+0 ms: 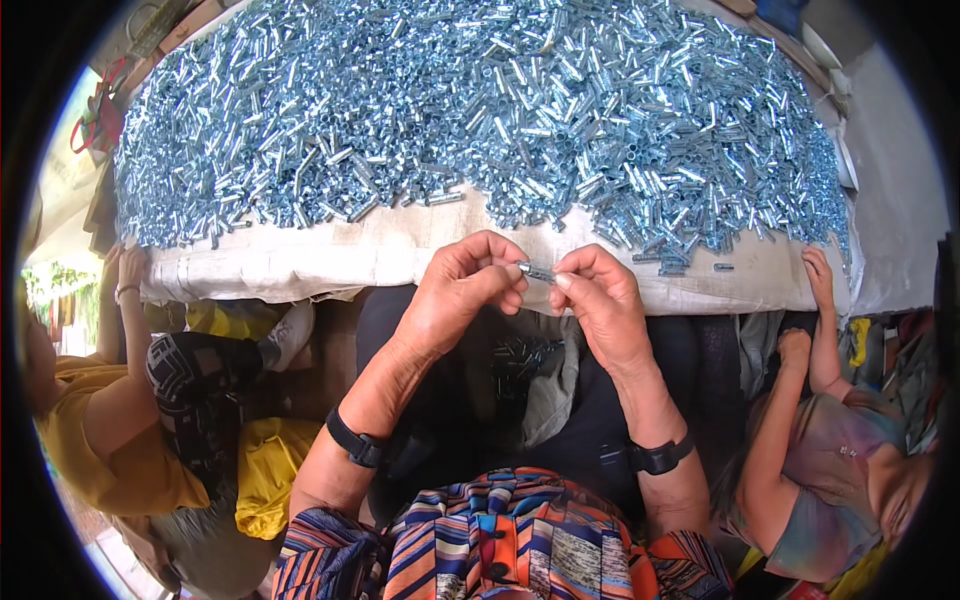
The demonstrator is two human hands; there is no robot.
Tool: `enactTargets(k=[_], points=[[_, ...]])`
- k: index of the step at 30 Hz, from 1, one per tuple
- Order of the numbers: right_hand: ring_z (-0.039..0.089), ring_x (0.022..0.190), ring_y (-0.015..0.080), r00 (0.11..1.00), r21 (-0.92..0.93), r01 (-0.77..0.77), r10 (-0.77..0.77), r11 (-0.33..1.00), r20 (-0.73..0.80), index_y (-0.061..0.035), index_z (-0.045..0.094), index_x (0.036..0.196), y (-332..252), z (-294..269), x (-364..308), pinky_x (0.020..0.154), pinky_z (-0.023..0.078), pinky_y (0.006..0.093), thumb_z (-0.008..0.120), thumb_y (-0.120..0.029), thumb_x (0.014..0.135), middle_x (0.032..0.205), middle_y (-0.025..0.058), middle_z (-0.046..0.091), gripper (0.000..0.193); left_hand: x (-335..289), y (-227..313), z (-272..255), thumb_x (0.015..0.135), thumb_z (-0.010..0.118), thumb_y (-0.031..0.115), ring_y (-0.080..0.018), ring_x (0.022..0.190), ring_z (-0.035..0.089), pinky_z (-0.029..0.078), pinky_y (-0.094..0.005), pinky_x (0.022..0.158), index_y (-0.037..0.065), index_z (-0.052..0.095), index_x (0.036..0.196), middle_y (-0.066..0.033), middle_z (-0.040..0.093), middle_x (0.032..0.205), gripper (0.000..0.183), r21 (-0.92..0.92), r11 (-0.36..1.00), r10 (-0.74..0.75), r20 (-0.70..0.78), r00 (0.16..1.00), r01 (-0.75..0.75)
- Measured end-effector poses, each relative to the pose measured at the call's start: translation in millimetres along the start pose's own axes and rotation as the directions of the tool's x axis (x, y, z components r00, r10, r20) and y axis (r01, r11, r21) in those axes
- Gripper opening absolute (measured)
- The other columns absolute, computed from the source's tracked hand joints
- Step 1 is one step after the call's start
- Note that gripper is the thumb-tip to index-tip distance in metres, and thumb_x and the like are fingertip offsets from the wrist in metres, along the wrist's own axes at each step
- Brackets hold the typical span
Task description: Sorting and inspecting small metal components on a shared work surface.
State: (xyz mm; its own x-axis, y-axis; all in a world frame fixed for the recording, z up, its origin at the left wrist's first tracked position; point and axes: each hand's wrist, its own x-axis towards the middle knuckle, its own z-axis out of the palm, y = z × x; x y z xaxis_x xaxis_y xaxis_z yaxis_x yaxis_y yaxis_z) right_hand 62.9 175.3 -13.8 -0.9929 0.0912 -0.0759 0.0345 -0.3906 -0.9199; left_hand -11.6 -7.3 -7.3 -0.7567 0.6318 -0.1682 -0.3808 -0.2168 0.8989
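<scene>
Between my two hands, just above the near edge of the table, is a small shiny metal sleeve (537,272). The thumb and fingers of my left hand (468,280) pinch its left end. My right hand (603,300) grips the right end between thumb and forefinger, so part of the sleeve is covered by fingertips. Beyond my hands spreads a wide heap of bluish-silver metal sleeves (400,130), loose and pointing every way. A few strays lie at the heap's front, among them one sleeve (724,267) right of my right hand.
Pale cloth (230,268) covers the table's front edge. At the left sits a person in a yellow top (130,430); another person (820,460) sits at the right with a hand on the table edge. Dark metal pieces (520,365) lie low between my knees.
</scene>
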Motion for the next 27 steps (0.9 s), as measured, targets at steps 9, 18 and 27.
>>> enactTargets(k=[9, 18, 27], points=[[0.058, 0.067, 0.0079, 0.999, -0.065, 0.026, -0.028, 0.998, -0.029, -0.0006, 0.058, 0.094, 1, 4, 0, 0.062, 0.048, 0.0226, 0.058, -0.004, 0.091, 0.076, 0.0031, 0.061, 0.004, 1, 1, 1, 0.091, 0.061, 0.011, -0.0090, 0.065, 0.057, 0.048, -0.0230, 0.062, -0.002, 0.060, 0.099, -0.0043, 0.062, 0.079, 0.015, 0.215, 0.976, 0.044, -0.034, 0.998, -0.035], [0.057, 0.062, 0.0091, 0.957, -0.434, 0.126, -0.225, 0.892, -0.185, -0.0023, 0.057, 0.090, 30, 4, 21, 0.056, 0.047, 0.0255, 0.062, -0.006, 0.090, 0.071, 0.0025, 0.060, 0.006, 24, -21, 0, 0.081, 0.065, 0.007, -0.0204, 0.072, 0.061, 0.049, -0.0318, 0.063, 0.007, 0.067, 0.089, -0.0052, 0.059, 0.080, 0.008, 0.927, 0.300, 0.488, 0.053, 0.871, -0.225], [0.061, 0.068, 0.0350, 0.814, -0.859, 0.404, -0.553, 0.315, 0.180, -0.0027, 0.052, 0.091, 40, 19, 40, 0.059, 0.047, 0.0435, 0.065, -0.006, 0.086, 0.078, 0.0145, 0.060, 0.014, 21, -21, -11, 0.075, 0.063, 0.009, -0.0325, 0.082, 0.059, 0.049, -0.0426, 0.066, 0.007, 0.062, 0.086, -0.0106, 0.055, 0.084, 0.011, 0.955, 0.232, 0.526, 0.035, 0.850, -0.183]])
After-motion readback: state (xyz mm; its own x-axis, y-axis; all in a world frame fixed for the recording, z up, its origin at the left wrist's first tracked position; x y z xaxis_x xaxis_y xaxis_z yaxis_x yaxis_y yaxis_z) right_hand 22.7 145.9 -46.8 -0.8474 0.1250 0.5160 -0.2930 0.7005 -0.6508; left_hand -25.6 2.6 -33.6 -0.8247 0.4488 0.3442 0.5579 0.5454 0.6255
